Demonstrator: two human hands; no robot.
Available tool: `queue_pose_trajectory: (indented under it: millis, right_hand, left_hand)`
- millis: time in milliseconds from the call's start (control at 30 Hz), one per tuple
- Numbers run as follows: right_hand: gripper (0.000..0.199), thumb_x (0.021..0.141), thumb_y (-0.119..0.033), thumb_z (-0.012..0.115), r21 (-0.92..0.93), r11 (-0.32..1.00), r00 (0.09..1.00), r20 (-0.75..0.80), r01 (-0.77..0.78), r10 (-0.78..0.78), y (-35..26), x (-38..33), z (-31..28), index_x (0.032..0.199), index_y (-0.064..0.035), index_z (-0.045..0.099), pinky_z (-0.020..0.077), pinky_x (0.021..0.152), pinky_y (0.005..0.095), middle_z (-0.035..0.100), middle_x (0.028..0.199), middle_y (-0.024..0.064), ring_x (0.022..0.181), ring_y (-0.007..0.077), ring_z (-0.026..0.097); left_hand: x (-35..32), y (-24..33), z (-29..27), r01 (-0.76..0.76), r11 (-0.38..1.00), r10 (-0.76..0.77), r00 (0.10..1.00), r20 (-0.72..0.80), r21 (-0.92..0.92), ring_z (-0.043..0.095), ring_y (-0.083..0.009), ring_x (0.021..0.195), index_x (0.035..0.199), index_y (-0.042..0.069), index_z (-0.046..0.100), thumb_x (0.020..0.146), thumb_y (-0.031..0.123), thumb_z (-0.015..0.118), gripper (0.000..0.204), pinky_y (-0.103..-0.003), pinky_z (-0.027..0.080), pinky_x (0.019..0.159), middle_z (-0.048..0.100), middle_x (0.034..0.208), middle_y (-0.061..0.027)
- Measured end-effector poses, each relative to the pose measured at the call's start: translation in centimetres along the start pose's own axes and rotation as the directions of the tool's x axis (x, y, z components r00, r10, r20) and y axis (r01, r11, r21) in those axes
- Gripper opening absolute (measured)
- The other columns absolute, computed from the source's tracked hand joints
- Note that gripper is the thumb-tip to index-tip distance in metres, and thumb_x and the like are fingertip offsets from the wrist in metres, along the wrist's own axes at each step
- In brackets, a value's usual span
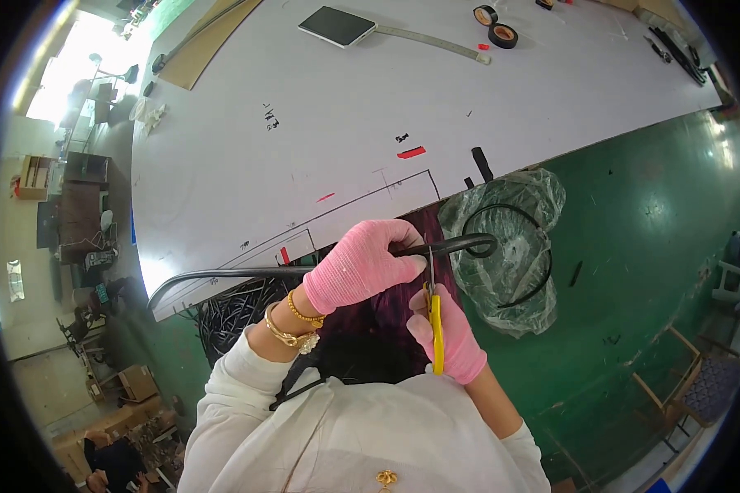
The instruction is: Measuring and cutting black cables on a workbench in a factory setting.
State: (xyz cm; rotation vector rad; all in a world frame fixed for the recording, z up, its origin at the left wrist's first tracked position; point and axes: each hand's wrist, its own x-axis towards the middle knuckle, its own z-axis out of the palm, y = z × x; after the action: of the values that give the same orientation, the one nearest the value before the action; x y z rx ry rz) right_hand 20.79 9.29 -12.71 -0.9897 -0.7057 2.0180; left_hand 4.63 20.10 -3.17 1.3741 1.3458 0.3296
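Both my hands wear pink knit gloves. My left hand (pixel 362 267) is closed around a long black tube (pixel 462 243), close to its hooked right end. The tube's other side runs left over the table's near edge and bends down at the corner. My right hand (pixel 460 349) grips yellow-handled scissors (pixel 437 329) held upright. Their blades touch or cross the tube just right of my left fingertips; whether they are closed on it I cannot tell. A clear plastic bag (pixel 510 279) with a thin black loop lies right of the scissors.
The white table (pixel 321 107) has drawn lines and red tape marks. Toward its far side are a flat grey-screened device (pixel 337 26), a metal ruler (pixel 436 42) and black tape rolls (pixel 502 35). Black strips (pixel 238 320) heap below the near edge. A chair (pixel 707 386) stands right.
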Motion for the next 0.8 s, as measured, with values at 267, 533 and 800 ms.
queue_pose_trajectory:
  millis: [267, 533, 800]
  right_hand:
    - [0.025, 0.102, -0.028, 0.041, -0.368, 0.923, 0.989, -0.046, 0.116, -0.142, 0.2, -0.1, 0.8, 0.088, -0.0100, 0.050, 0.0339, 0.051, 0.0207, 0.044, 0.071, -0.0026, 0.056, 0.0093, 0.039]
    - [0.026, 0.087, -0.020, 0.068, -0.568, 0.823, 0.964, -0.208, 0.018, -0.165, -1.3, -0.8, 1.7, 0.082, -0.0007, 0.050, 0.0452, 0.058, 0.0325, 0.052, 0.065, 0.0116, 0.058, 0.0224, 0.050]
    - [0.026, 0.088, -0.021, 0.069, -0.491, 0.867, 0.968, -0.247, -0.086, -0.044, -1.4, -2.0, 1.6, 0.080, -0.0007, 0.054, 0.0461, 0.057, 0.0340, 0.054, 0.064, 0.0152, 0.055, 0.0288, 0.049]
  left_hand:
    - [-0.1, -0.4, -0.2, -0.032, 0.999, 0.032, 0.999, -0.005, -0.011, 0.056, -0.0144, 0.068, 0.089, -0.004, 0.064, 0.078, 0.011, 0.066, 0.019, -0.029, 0.050, 0.069, 0.063, 0.074, -0.0085]
    - [0.4, -1.1, -0.9, -0.077, 0.996, 0.074, 0.995, 0.068, 0.038, 0.053, -0.0118, 0.067, 0.094, -0.002, 0.063, 0.078, 0.008, 0.065, 0.019, -0.028, 0.049, 0.067, 0.061, 0.076, -0.0049]
    - [1.2, 0.4, -2.0, 0.063, 0.947, 0.095, 0.883, 0.460, -0.316, 0.044, -0.0057, 0.058, 0.117, 0.003, 0.057, 0.075, -0.001, 0.050, 0.043, -0.021, 0.041, 0.053, 0.069, 0.102, -0.0009]
